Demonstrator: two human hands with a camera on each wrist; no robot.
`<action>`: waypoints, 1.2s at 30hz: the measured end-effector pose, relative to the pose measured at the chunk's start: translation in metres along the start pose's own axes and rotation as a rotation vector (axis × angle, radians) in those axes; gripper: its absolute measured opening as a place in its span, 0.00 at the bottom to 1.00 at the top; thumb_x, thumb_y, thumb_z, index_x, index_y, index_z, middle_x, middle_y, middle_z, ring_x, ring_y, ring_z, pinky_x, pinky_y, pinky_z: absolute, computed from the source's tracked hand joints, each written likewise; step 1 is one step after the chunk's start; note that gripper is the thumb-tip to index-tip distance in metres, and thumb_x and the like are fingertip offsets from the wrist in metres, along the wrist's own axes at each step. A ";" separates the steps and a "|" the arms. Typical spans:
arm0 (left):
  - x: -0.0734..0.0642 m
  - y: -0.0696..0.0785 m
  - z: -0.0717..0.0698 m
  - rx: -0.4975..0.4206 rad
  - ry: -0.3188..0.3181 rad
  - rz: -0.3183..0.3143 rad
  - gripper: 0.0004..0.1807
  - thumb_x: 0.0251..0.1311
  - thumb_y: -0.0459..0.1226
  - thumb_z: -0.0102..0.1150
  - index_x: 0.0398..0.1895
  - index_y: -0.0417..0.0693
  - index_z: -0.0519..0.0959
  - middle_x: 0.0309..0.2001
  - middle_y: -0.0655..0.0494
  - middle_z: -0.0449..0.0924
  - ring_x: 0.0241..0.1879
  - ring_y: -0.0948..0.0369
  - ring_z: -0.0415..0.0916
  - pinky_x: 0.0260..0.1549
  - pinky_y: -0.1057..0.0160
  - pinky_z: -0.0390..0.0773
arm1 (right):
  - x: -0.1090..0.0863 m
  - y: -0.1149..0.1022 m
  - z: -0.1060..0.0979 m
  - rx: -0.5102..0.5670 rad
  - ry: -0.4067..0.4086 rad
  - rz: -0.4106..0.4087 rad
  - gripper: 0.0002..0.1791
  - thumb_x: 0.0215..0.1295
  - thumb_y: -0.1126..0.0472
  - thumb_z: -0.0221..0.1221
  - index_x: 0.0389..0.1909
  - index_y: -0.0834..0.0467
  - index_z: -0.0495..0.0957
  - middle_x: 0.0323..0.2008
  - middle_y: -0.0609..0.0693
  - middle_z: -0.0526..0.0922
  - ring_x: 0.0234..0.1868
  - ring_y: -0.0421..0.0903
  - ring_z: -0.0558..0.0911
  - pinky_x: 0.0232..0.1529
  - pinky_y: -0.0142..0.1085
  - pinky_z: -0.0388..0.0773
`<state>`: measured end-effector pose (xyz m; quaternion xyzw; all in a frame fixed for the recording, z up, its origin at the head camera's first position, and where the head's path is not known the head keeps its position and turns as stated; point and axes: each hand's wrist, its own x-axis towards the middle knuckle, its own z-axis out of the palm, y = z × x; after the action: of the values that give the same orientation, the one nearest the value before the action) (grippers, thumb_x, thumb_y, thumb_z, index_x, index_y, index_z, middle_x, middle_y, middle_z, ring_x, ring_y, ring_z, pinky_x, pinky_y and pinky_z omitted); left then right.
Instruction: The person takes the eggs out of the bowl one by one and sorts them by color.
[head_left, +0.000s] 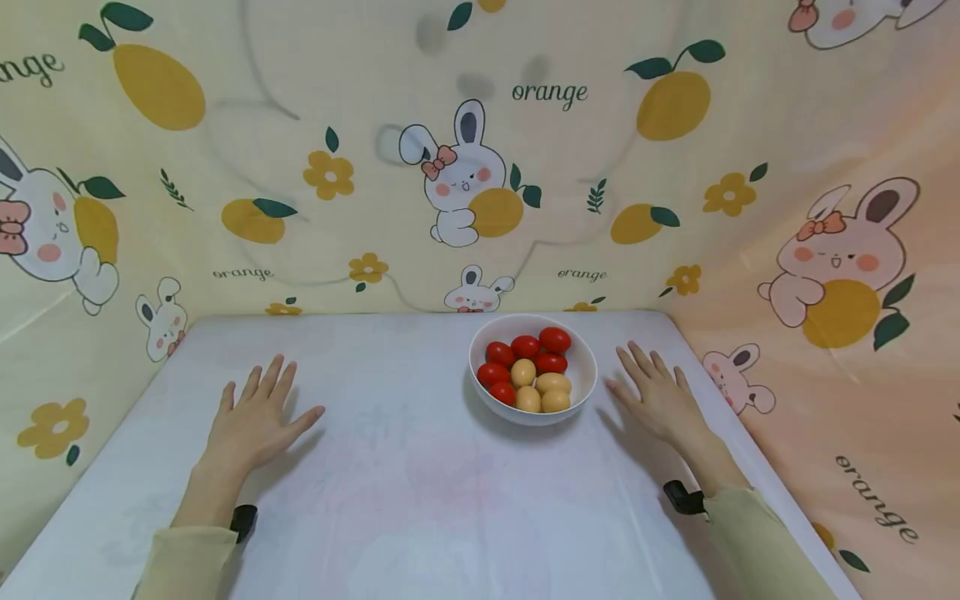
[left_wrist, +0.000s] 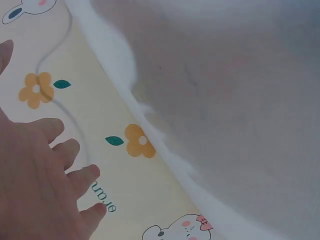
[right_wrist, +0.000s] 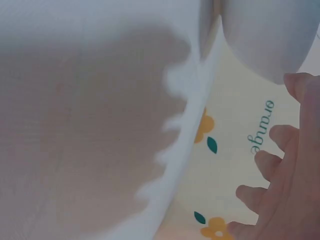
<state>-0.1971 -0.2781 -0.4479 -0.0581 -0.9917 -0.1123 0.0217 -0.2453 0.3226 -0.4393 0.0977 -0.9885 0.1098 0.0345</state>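
Observation:
A white bowl [head_left: 534, 418] stands at the back of the table, right of the middle. Inside it lie several red oval fruits like cherry tomatoes [head_left: 555, 340] and several pale yellow oval ones [head_left: 553, 383]. My right hand [head_left: 660, 400] is just right of the bowl, fingers spread and straight, holding nothing. Over the left part of the table my left hand [head_left: 255, 425] spreads its fingers, also with nothing in it. Part of the bowl [right_wrist: 272, 40] shows beyond the right thumb in the right wrist view.
The white tabletop [head_left: 420, 500] ends at a cloth backdrop [head_left: 337, 233] printed with rabbits, flowers and oranges, which also rises along both sides. A black band [head_left: 243, 522] sits at the left wrist and another black band [head_left: 682, 497] at the right.

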 end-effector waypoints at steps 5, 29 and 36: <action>-0.001 0.005 0.000 0.011 0.019 0.020 0.56 0.70 0.71 0.42 0.83 0.38 0.48 0.83 0.38 0.40 0.79 0.31 0.41 0.72 0.26 0.36 | -0.003 -0.003 0.001 0.014 0.013 -0.018 0.44 0.80 0.34 0.42 0.84 0.57 0.49 0.83 0.62 0.47 0.79 0.73 0.48 0.74 0.72 0.39; 0.032 0.099 -0.022 0.002 0.316 0.396 0.40 0.67 0.55 0.60 0.73 0.39 0.70 0.78 0.46 0.63 0.74 0.46 0.64 0.71 0.40 0.64 | -0.001 -0.040 0.007 0.111 0.047 -0.105 0.51 0.78 0.32 0.46 0.82 0.67 0.45 0.83 0.63 0.44 0.83 0.64 0.44 0.79 0.62 0.42; 0.050 0.133 -0.022 -0.050 0.325 0.477 0.38 0.67 0.55 0.62 0.72 0.41 0.72 0.74 0.46 0.69 0.69 0.47 0.71 0.66 0.43 0.72 | 0.000 -0.044 0.013 0.114 0.029 -0.119 0.50 0.78 0.35 0.49 0.82 0.68 0.45 0.83 0.63 0.44 0.83 0.63 0.43 0.79 0.61 0.41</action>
<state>-0.2303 -0.1484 -0.3944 -0.2713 -0.9306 -0.1360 0.2046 -0.2372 0.2772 -0.4422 0.1564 -0.9725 0.1649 0.0497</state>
